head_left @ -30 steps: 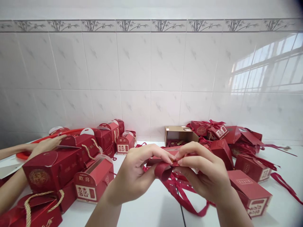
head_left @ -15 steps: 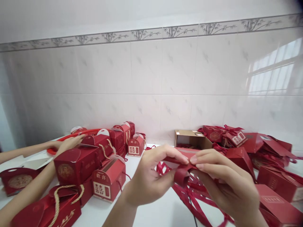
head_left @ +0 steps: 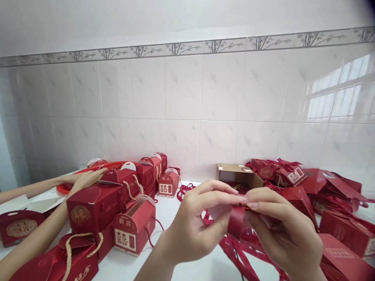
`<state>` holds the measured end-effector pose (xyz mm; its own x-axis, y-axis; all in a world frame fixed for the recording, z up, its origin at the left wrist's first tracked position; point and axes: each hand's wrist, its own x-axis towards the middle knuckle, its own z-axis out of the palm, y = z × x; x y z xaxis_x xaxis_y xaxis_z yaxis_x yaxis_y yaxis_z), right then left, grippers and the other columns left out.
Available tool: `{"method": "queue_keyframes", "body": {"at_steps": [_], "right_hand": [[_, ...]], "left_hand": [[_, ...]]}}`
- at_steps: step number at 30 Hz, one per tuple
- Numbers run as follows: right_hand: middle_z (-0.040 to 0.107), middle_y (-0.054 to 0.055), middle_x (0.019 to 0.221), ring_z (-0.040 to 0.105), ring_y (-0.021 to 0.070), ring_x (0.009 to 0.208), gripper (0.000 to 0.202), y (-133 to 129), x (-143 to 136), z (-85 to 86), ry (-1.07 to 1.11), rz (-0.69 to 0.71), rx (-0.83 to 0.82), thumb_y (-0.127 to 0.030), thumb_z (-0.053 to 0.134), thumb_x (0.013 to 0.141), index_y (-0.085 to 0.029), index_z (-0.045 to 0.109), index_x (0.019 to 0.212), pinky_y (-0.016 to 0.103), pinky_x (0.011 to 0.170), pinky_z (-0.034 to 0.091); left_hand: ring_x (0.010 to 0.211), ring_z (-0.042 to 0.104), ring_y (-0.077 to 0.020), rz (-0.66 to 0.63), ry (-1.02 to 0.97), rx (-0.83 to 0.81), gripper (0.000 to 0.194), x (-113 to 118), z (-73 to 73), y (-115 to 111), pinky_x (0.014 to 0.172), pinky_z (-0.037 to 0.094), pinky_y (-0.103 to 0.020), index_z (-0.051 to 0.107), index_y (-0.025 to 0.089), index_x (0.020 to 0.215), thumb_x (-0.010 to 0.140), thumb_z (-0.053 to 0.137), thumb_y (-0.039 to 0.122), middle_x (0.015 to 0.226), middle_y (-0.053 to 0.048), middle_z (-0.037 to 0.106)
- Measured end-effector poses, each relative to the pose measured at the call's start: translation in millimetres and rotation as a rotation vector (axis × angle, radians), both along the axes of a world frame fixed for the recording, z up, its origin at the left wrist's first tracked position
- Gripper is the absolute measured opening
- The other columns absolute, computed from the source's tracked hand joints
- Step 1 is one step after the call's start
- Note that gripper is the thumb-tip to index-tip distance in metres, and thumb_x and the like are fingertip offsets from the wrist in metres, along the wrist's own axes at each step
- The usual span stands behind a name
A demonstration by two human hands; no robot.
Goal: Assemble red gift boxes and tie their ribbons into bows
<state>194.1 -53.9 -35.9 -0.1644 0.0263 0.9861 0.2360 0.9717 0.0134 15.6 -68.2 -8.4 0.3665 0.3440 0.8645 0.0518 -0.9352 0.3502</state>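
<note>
1. A red ribbon [head_left: 236, 222], folded into a small loop, is held at lower centre of the frame, just above the white desk [head_left: 170, 205].
2. The left hand [head_left: 196, 228] pinches the ribbon loop from the left, its thumb and forefinger pressed together on the upper edge while the other fingers curl above.
3. The right hand [head_left: 288, 234] meets it from the right, fingertips [head_left: 252, 203] closed on the same fold, so that the two hands touch over the ribbon.
4. More loose ribbons [head_left: 237, 253] trail across the desk beneath the hands, toward the bottom edge of the frame.
5. A red gift box with gold characters [head_left: 133, 228] stands open-topped at lower left of centre; a cluster of similar red boxes [head_left: 146, 173] sits behind it, near the tiled wall.
6. At the left edge, another person's hand [head_left: 86, 177] rests on a larger red box [head_left: 93, 205]; that person's other forearm lies along the lower left corner.
7. A brown cardboard carton [head_left: 238, 175] lies open at centre right, against the wall.
8. Flattened and folded red boxes [head_left: 336, 187] are heaped at the right of the frame.
</note>
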Motion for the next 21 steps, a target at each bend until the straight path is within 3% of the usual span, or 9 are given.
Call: {"method": "queue_keyframes", "body": {"at_steps": [7, 10, 13, 21], "right_hand": [[0.066, 0.005, 0.082, 0.066, 0.0175, 0.078, 0.027, -2.7, -4.4, -0.3, 0.052, -0.003, -0.105, 0.001, 0.058, 0.078, -0.02, 0.059, 0.095, 0.028, 0.063, 0.057], [0.066, 0.004, 0.081, 0.066, 0.016, 0.076, 0.021, -4.1, -6.4, 1.0, 0.092, -0.036, -0.152, -0.003, 0.06, 0.079, -0.02, 0.059, 0.09, 0.025, 0.063, 0.057], [0.066, 0.004, 0.079, 0.066, 0.0155, 0.075, 0.017, -4.9, -7.1, 2.1, 0.111, -0.066, -0.18, -0.005, 0.061, 0.079, -0.02, 0.059, 0.088, 0.023, 0.064, 0.056], [0.064, 0.003, 0.08, 0.064, 0.0145, 0.076, 0.019, -5.9, -5.6, 3.3, 0.08, -0.066, -0.183, -0.004, 0.059, 0.081, -0.02, 0.058, 0.089, 0.024, 0.065, 0.054]], "left_hand": [[0.096, 0.062, -0.0216, -0.013, -0.024, -0.007, 0.033, -1.5, -1.1, 3.2, 0.078, 0.055, -0.032, 0.074, 0.02, 0.096, 0.077, 0.052, 0.003, 0.1, -0.011, 0.064], [0.099, 0.062, -0.0237, -0.1, 0.009, -0.011, 0.047, -3.2, -2.1, 6.5, 0.086, 0.055, -0.039, 0.071, 0.019, 0.105, 0.07, 0.046, 0.0, 0.104, -0.011, 0.065], [0.105, 0.062, -0.0259, -0.095, 0.023, 0.03, 0.055, -2.7, -2.8, 9.5, 0.093, 0.052, -0.043, 0.068, 0.02, 0.108, 0.063, 0.047, -0.003, 0.107, -0.009, 0.068], [0.1, 0.064, -0.023, -0.082, 0.004, 0.053, 0.045, 0.5, -2.6, 14.3, 0.087, 0.056, -0.038, 0.07, 0.021, 0.106, 0.073, 0.055, -0.005, 0.101, -0.009, 0.07]]}}
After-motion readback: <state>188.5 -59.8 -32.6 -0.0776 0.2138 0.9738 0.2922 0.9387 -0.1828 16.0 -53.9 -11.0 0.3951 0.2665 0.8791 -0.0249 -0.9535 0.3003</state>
